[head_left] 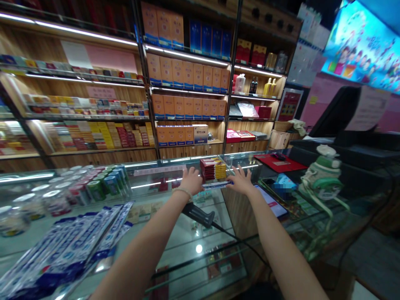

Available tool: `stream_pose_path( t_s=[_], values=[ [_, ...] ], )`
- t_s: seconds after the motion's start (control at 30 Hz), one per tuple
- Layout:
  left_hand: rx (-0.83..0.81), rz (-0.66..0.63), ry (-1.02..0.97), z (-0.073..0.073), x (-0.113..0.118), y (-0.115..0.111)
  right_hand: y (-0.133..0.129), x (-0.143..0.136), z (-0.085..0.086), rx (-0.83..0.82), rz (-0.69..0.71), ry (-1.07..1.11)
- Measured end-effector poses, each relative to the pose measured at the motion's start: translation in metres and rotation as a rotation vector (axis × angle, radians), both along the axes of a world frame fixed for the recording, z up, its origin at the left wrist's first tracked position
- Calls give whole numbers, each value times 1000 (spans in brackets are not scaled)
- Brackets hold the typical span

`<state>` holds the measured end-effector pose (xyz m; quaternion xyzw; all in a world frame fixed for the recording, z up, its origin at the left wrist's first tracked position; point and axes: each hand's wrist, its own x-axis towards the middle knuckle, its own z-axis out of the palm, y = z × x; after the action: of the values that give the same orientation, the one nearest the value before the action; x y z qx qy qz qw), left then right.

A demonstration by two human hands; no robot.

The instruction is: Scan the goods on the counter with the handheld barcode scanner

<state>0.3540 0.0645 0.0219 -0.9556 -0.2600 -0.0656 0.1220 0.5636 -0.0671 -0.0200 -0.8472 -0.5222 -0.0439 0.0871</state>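
Observation:
In the head view, a neat stack of small red and yellow packs (213, 168) stands on the glass counter. A thin blue-and-white packet (215, 185) lies crosswise just in front of it. My left hand (191, 181) is at the left of the stack, fingers stretched forward. My right hand (241, 181) is on the right with its fingers spread, its thumb side at the packet's right end. Whether either hand presses on the packet cannot be made out. Below my left wrist lies a dark handheld scanner (200, 214) with a cable.
Long blue-and-white packets (71, 246) lie at the left, before rows of jars and cans (96, 187). To the right are a tablet (271, 201), a red mat (279, 162), a green bottle (321, 175) with a strap and a dark monitor (334, 110). Stocked shelves (187, 89) line the back.

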Motion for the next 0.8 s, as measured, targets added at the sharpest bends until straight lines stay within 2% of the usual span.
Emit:
stream_pose_path(
  t_s=[0.23, 0.43, 0.6, 0.8],
  values=[
    [11, -9, -43, 3, 0, -2, 0, 1, 1, 112, 15, -40],
    [14, 5, -163, 21, -11, 4, 9, 3, -1, 401, 2, -1],
    [-19, 40, -291, 35, -33, 21, 23, -4, 9, 658, -26, 164],
    [-62, 57, -477, 43, -68, 58, 39, -29, 34, 737, 66, 337]
  ],
)
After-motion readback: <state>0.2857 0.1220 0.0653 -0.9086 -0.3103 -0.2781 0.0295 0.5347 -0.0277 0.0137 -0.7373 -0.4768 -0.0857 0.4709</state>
